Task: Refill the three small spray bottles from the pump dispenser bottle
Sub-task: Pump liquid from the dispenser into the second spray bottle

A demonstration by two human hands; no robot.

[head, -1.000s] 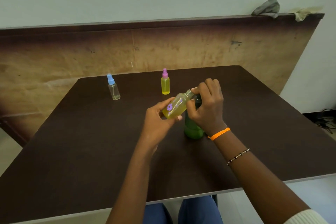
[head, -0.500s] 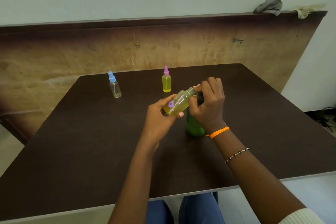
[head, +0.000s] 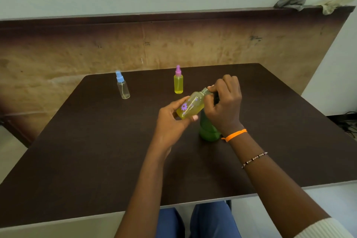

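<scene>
Holding the flower-print spray bottle (head: 190,106) tilted above the bench (head: 96,160), the left hand (head: 172,121) curls round its base end, long axis running up and right so the open threaded neck meets the right hand (head: 224,106). Right hand fingers are bent over the top of the green pump dispenser (head: 207,131), which stands just below; whether they press the pump head I cannot tell. Blue-capped bottle (head: 123,88) looks near empty, pink-capped bottle (head: 178,83) full, both well apart at the back.
</scene>
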